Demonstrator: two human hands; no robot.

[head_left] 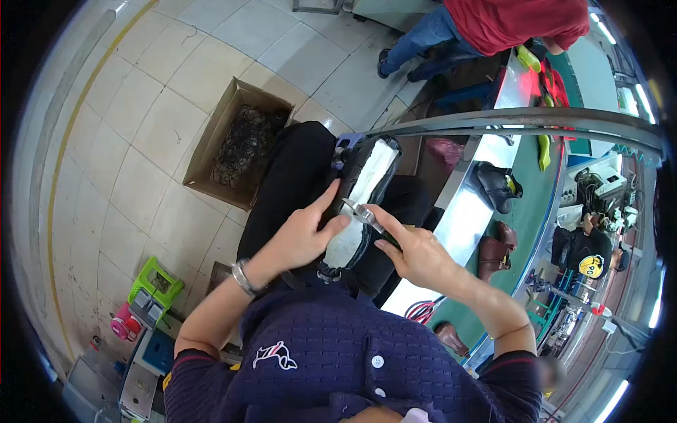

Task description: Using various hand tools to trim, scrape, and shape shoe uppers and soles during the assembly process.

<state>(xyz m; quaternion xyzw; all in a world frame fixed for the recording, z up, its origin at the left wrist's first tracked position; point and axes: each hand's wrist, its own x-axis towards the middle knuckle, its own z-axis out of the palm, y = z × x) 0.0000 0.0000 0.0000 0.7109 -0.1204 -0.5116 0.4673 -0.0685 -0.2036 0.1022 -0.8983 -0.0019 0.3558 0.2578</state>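
Across my lap lies an upturned black shoe (pixel 386 194), its pale underside (pixel 343 242) facing up and its dark edge folded around the rim. My left hand (pixel 303 229) steadies it from the left side, thumb pressed on the pale bottom and fingers along the dark edge. In my right hand (pixel 419 254) are metal pliers (pixel 364 213), gripped at the handles, which my fingers mostly hide. The tool's jaws rest over the middle of the shoe's bottom, close to my left thumb. Whether they bite on anything is too small to tell.
An open cardboard box (pixel 202 134) of dark scraps stands at my left knee. To the right runs a green conveyor belt (pixel 462 310) with a metal edge, carrying black boots (pixel 496 187) and brown boots (pixel 496 252). A metal bar (pixel 522 121) crosses ahead. A person in red (pixel 518 25) stands beyond.
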